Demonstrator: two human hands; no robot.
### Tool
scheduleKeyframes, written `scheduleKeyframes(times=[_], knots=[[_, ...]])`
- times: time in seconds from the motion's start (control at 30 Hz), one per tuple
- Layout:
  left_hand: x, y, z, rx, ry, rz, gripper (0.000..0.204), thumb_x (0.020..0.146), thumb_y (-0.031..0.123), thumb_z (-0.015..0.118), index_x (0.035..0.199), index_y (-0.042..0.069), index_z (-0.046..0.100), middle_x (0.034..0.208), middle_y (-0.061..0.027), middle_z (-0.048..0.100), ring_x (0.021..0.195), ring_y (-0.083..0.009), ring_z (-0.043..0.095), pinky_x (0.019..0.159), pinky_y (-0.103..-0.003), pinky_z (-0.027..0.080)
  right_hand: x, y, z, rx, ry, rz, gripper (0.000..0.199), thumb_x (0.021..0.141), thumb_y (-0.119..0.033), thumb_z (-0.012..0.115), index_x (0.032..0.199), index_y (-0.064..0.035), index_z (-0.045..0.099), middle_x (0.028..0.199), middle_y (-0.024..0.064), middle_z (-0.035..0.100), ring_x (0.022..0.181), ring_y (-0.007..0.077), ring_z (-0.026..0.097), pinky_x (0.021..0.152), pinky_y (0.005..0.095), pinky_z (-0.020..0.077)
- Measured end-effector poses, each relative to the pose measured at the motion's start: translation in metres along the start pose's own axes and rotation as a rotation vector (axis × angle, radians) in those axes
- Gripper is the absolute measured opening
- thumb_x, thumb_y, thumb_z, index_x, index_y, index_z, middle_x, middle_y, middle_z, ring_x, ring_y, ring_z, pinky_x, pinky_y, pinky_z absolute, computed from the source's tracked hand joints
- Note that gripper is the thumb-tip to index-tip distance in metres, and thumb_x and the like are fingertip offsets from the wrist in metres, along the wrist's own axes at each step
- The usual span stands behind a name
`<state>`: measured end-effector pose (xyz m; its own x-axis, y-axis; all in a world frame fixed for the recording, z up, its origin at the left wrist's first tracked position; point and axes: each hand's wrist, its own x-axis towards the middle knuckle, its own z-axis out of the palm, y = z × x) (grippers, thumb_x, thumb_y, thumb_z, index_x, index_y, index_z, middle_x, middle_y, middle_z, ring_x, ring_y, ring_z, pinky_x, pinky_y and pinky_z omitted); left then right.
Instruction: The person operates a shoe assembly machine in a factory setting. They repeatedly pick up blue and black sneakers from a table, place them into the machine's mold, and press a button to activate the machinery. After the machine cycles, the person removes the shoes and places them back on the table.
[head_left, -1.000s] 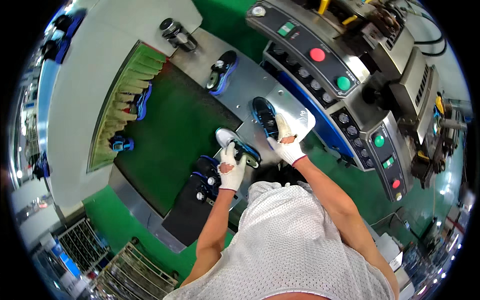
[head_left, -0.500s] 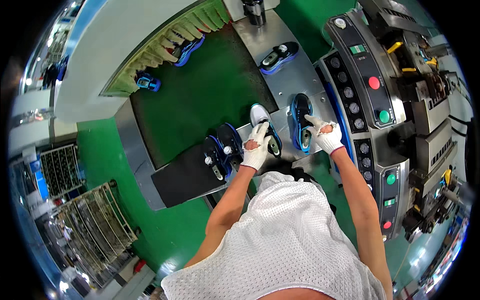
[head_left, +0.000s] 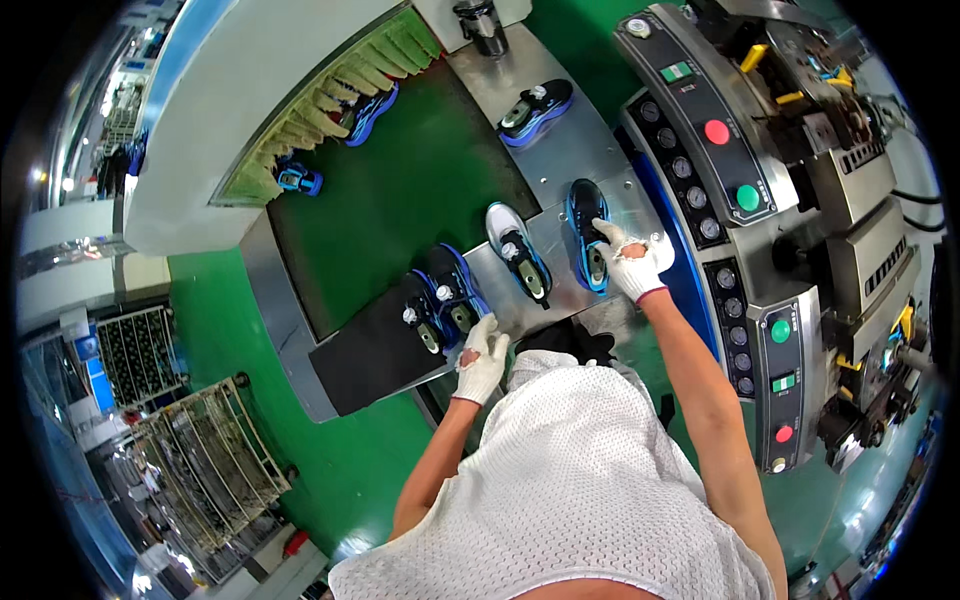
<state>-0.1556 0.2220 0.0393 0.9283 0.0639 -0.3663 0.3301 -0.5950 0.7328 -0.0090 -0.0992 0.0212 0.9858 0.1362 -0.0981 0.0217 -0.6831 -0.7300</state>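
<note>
A black shoe with blue edging [head_left: 586, 212] stands on the metal ledge, toe pointing away from me. My right hand [head_left: 637, 262], in a white glove with a torn opening, grips its right side near the collar. Left of that shoe is a white-toed shoe [head_left: 518, 255] with a dark, open collar, touched by neither hand. My left hand [head_left: 481, 362], gloved too, is beside the heel of a dark blue-soled shoe [head_left: 460, 285]; its fingers are apart and hold nothing. Another dark shoe [head_left: 425, 315] stands close against that one.
A dark-blue shoe [head_left: 535, 112] lies on the far metal plate near a black canister [head_left: 482, 28]. Two more shoes sit by a fringed curtain [head_left: 330, 100] at the green belt's [head_left: 400, 200] far end. Machine panels [head_left: 715, 130] with gauges and buttons line the right; racks [head_left: 205, 460] stand left.
My left hand has left the white-toed shoe and moved left and nearer to me, beside the dark pair. The right hand stays at the black-and-blue shoe. The whole view has shifted slightly.
</note>
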Motion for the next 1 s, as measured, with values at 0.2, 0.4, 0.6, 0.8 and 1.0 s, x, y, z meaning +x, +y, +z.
scheduleKeyframes(times=[0.2, 0.4, 0.6, 0.8, 1.0], knots=[[0.055, 0.055, 0.015, -0.006, 0.142, 0.087, 0.072, 0.093, 0.021, 0.073, 0.151, -0.004, 0.037, 0.146, -0.0239, 0.05, 0.127, -0.0308, 0.059, 0.106, -0.041, 0.047, -0.015, -0.009, 0.014, 0.012, 0.113, 0.049, 0.051, 0.094, -0.021, 0.065, 0.142, -0.0061, 0.055, 0.141, 0.0157, 0.061, 0.13, 0.031, 0.059, 0.107, 0.0429, 0.045], [0.131, 0.091, 0.069, 0.365, 0.338, 0.132, 0.069, 0.081, 0.02, 0.081, 0.14, 0.007, 0.048, 0.142, -0.0213, 0.049, 0.125, -0.0426, 0.055, 0.103, -0.048, 0.046, -0.067, 0.001, 0.036, 0.192, 0.165, 0.318, 0.089, 0.086, -0.04, 0.074, 0.156, -0.0018, 0.034, 0.149, 0.0235, 0.052, 0.139, 0.0381, 0.049, 0.115, 0.0521, 0.0337], [0.137, 0.064, 0.065, 0.24, 0.244, 0.37, 0.049, 0.078, 0.01, 0.078, 0.123, 0.014, 0.058, 0.137, -0.0141, 0.054, 0.124, -0.038, 0.058, 0.101, -0.045, 0.048, -0.074, -0.003, 0.024, 0.19, 0.122, 0.509, 0.097, 0.081, -0.039, 0.08, 0.156, 0.0019, 0.033, 0.15, 0.0262, 0.05, 0.14, 0.0388, 0.048, 0.117, 0.0477, 0.0326], [0.132, 0.061, 0.054, 0.14, 0.106, 0.376, 0.051, 0.077, 0.006, 0.075, 0.126, 0.008, 0.06, 0.141, -0.0176, 0.051, 0.131, -0.0396, 0.051, 0.109, -0.045, 0.044, -0.033, -0.012, 0.05, -0.019, 0.177, 0.514, 0.114, 0.076, -0.043, 0.083, 0.16, 0.0029, 0.021, 0.152, 0.0277, 0.044, 0.142, 0.0395, 0.044, 0.117, 0.0461, 0.0325], [0.135, 0.048, 0.062, 0.186, 0.185, 0.454, 0.049, 0.078, 0.01, 0.074, 0.126, 0.012, 0.06, 0.135, -0.0176, 0.052, 0.129, -0.0415, 0.05, 0.109, -0.051, 0.042, -0.008, -0.008, 0.084, -0.199, 0.163, 0.673, 0.112, 0.072, -0.052, 0.08, 0.157, 0.0014, 0.029, 0.108, 0.0169, 0.074, 0.097, 0.0358, 0.072, 0.097, 0.0504, 0.0487]])
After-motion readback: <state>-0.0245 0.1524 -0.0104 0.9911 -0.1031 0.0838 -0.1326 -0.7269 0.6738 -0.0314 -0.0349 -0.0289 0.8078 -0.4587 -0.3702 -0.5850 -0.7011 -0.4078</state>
